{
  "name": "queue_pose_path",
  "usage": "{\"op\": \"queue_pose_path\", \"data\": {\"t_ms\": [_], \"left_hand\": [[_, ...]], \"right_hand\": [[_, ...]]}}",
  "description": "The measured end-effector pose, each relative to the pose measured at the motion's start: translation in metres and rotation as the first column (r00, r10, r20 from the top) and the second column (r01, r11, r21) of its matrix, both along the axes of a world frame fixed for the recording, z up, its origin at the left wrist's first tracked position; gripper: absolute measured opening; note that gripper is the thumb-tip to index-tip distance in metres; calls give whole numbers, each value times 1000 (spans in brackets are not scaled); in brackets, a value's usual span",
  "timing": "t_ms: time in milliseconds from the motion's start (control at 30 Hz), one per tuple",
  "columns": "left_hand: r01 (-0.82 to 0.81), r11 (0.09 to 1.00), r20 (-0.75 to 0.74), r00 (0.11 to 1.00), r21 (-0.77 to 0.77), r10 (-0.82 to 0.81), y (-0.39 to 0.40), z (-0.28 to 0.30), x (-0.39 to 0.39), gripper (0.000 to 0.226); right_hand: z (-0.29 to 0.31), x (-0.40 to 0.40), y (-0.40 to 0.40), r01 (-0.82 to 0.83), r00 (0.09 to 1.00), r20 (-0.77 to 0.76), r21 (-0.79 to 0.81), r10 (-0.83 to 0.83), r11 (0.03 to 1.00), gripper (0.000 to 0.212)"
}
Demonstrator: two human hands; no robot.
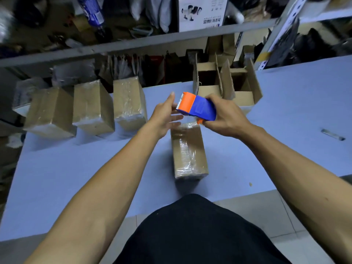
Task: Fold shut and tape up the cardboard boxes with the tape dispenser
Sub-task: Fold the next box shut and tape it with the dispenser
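dim, cool indoor light, falling from above and leaving soft shadows on the blue table (285, 103). clear tape on the boxes (91, 107) catches faint glare. shelves (133, 42) in the upper part of the frame are dark and murky, smeared with blur in the upper left corner. wide-angle bending curves the edges.

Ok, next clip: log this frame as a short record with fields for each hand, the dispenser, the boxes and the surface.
right hand: grips the tape dispenser, held above the table
left hand: fingers straight, at the dispenser's orange blade end
centre box: closed, taped, lying below the hands
sealed boxes: three in a row at left
open boxes: at the far edge, flaps up
table: light blue top
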State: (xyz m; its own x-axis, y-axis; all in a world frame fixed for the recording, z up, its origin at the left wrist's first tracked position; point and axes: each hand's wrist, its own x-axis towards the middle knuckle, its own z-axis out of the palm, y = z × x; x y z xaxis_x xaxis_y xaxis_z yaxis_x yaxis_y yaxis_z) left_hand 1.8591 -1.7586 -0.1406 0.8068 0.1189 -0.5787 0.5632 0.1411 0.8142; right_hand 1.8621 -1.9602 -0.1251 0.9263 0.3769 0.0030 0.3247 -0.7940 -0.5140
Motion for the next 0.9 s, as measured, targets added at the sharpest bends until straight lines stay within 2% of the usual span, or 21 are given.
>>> {"op": "queue_pose_path", "data": {"t_ms": [67,233,367,467,600,900], "left_hand": [[-2,995,-18,1000,-96,0,6,8,2,27],[4,983,20,1000,-183,0,16,18,2,6],[7,958,-47,999,-285,-22,20,21,1,13],[79,980,-22,996,-184,-84,18,21,1,17],[51,988,3,999,-148,-51,16,20,3,16],[49,959,-85,994,-278,-75,23,24,0,17]], "right_hand": [[3,1,2,-23,1000,13,38,22,999,50],[9,4,4,-52,998,49,94,48,994,51],[11,6,3,-74,997,44,162,68,984,59],[12,9,1,-102,995,41,176,96,979,62],[11,12,0,-133,991,48,187,126,973,61],[8,16,2,-169,986,25,224,167,960,60]]}}
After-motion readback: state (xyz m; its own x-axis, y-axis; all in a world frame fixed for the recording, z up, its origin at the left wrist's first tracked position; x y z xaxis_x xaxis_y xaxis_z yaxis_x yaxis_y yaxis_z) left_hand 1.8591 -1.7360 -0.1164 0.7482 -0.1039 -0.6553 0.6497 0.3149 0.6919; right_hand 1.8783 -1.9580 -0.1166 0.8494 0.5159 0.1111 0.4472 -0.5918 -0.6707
